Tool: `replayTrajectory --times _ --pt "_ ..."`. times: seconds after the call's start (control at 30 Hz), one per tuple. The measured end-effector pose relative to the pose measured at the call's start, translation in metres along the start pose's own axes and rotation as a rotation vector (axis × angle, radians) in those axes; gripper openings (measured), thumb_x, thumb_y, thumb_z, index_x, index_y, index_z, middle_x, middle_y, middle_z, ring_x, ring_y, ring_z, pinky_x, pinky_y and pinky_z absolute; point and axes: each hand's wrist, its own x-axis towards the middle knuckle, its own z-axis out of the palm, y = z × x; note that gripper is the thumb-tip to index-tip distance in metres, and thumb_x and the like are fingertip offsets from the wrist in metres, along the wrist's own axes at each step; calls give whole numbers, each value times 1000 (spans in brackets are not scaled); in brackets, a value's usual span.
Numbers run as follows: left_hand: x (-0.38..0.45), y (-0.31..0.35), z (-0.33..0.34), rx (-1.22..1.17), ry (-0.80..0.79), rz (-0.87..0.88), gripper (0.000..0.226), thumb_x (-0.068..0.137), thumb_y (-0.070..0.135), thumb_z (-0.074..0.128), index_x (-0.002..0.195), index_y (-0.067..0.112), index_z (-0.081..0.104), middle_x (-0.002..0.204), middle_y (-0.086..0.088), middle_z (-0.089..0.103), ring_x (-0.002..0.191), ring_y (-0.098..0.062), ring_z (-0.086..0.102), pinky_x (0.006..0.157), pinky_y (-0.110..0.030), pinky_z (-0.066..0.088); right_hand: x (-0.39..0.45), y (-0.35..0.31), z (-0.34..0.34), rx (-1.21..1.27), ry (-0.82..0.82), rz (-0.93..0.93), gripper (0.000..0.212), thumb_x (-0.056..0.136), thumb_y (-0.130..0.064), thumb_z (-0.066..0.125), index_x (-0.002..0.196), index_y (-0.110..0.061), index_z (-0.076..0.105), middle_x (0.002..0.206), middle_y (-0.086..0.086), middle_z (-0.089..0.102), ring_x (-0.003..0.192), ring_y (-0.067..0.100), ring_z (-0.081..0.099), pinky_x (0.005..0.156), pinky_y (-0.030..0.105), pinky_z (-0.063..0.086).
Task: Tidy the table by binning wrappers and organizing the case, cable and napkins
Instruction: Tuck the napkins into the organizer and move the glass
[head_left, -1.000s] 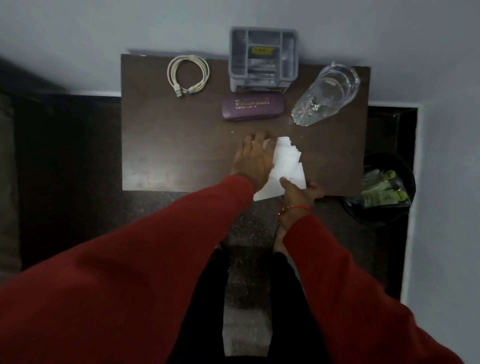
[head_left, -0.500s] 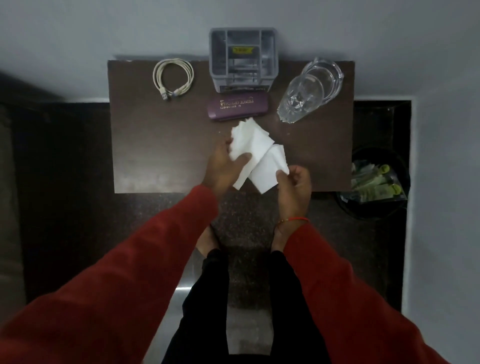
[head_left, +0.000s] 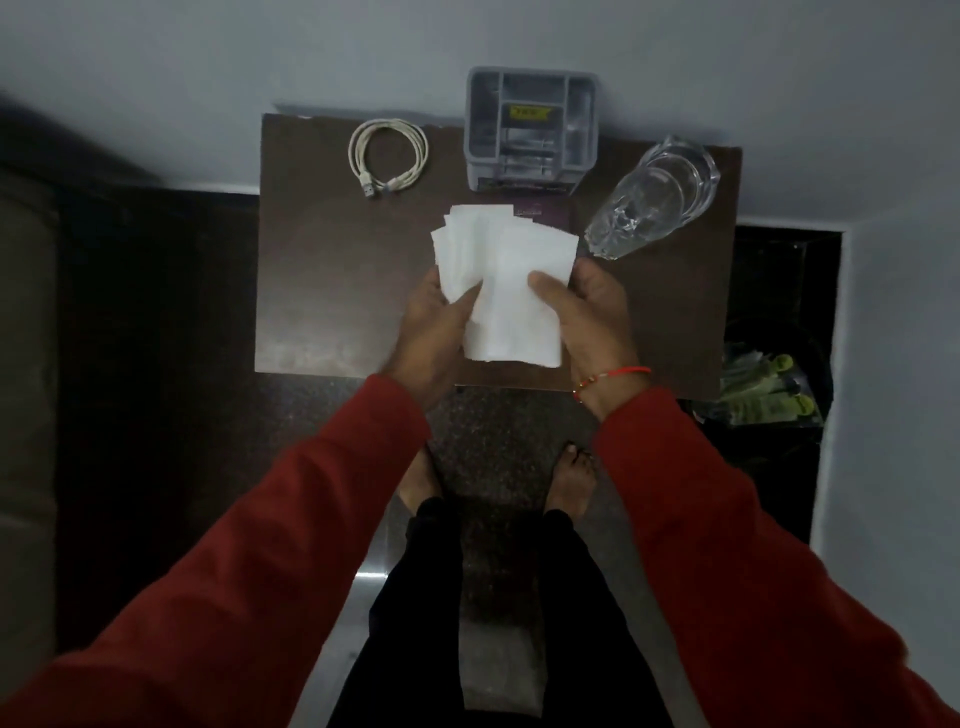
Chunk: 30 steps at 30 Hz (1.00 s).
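Left hand (head_left: 436, 327) and right hand (head_left: 592, 317) pinch the fanned napkins (head_left: 506, 291): light, limp sheets, best gripped by the edges.

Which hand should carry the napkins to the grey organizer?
Probably right. Both hands hold the napkins, but the right hand sits nearer the organizer. The left hand lies toward the cable side.

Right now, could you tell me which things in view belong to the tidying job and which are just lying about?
Part of the job:
- napkins, held in both the left hand and right hand
- coiled cable
- purple case, mostly hidden by the napkins
- bin with wrappers

Lying about:
- glass
- grey organizer
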Motion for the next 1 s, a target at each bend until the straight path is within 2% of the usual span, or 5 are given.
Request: replayTrajectory --times 0.2,0.3,0.5,0.67,1.0 --pt "-15 13 8 -199 -85 -161 43 106 33 47 141 10 55 130 -14 69 113 -26 71 92 -45 60 -2 7 12 -146 110 -104 30 80 -3 77 101 -19 62 95 -2 71 88 15 71 78 31 60" --pt "-13 7 3 -139 -60 -68 41 106 22 50 145 8 49 134 -16 66 115 -29 70 91 -46 60 -3 6 13 -122 134 -146 38 77 2 77 102 -21 59 94 -8 70 84 5 69 73 19 57" --pt "-9 13 -7 -211 -11 -1 42 102 16 59 142 5 52 133 -16 67 117 -33 69 93 -51 59 0 4 13 38 106 -52 18 83 -2 75 97 -13 72 92 3 75 87 19 73 78 38 61" --pt "-8 18 -13 -275 48 -46 39 102 19 60 139 10 56 131 -11 70 116 -29 69 93 -50 59 3 -9 10 283 111 -9 24 85 -1 71 108 -10 69 102 4 75 98 21 72 89 42 60" --pt "-7 17 -13 -147 96 -77 31 98 23 66 128 14 63 117 -7 76 103 -23 74 82 -43 63 43 -88 -16 -84 63 -174 35 84 2 73 116 0 63 105 7 72 90 18 73 80 36 63"
